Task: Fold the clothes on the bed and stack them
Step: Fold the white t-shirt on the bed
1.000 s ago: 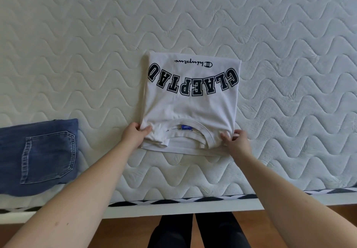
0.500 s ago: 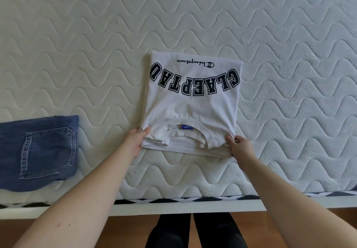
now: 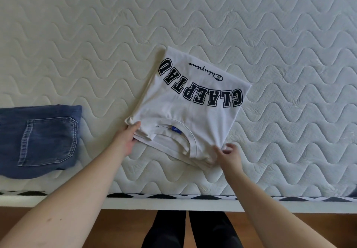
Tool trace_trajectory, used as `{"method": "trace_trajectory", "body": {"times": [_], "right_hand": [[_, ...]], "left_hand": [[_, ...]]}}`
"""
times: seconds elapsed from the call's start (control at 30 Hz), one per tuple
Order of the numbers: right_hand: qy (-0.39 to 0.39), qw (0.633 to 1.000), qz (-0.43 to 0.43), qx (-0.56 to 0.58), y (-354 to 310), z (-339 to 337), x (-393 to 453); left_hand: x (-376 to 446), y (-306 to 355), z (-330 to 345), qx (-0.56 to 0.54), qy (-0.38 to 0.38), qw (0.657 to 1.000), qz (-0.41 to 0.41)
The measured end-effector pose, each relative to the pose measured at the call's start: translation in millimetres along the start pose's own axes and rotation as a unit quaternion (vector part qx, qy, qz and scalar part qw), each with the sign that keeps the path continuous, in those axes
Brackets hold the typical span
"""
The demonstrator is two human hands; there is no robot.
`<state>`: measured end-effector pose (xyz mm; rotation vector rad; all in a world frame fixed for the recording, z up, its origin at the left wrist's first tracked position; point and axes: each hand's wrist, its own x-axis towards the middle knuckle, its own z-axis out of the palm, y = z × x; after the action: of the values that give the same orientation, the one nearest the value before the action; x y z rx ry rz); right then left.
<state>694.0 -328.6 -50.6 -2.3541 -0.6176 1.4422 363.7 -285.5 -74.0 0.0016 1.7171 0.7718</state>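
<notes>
Left hand (image 3: pixel 126 141) pinches the folded white shirt's (image 3: pixel 193 116) near-left corner. Right hand (image 3: pixel 229 156) pinches its near-right corner. Folded jeans (image 3: pixel 40 139) lie left on the bed (image 3: pixel 96 45).

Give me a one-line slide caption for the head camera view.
Both hands grip a folded white T-shirt on the mattress, folded jeans alongside.
</notes>
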Motion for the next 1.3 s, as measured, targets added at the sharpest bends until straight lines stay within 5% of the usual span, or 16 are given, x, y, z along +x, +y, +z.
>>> {"method": "trace_trajectory", "body": {"times": [0.17,0.37,0.63,0.73,0.83,0.97,1.1,1.2,1.3], "right_hand": [[0.116,0.971,-0.186,-0.090,-54,-28,34],[0.079,0.897,-0.308,-0.306,-150,-29,98],[-0.042,0.858,-0.234,-0.455,-221,-16,155],[-0.082,0.835,-0.224,-0.497,-229,-25,160],[-0.101,0.817,-0.247,-0.512,-224,-33,152],[-0.152,0.857,-0.226,-0.438,-194,-40,130],[-0.247,0.894,-0.114,-0.356,-149,-40,114],[-0.216,0.897,-0.119,-0.366,-138,-37,114],[-0.152,0.945,-0.154,-0.247,-152,-31,120]], "left_hand": [[-7,-15,6,-0.070,-0.019,0.997,-0.035],[-13,-11,15,-0.088,-0.039,0.992,-0.085],[1,-20,28,-0.043,-0.010,0.997,-0.062],[10,-14,30,0.060,0.094,0.994,-0.005],[23,6,20,0.125,0.108,0.982,0.086],[40,57,14,0.145,0.130,0.971,0.142],[50,93,26,0.081,0.108,0.977,0.167],[46,86,31,0.031,0.060,0.994,0.091],[34,70,29,0.078,0.042,0.996,0.029]]}}
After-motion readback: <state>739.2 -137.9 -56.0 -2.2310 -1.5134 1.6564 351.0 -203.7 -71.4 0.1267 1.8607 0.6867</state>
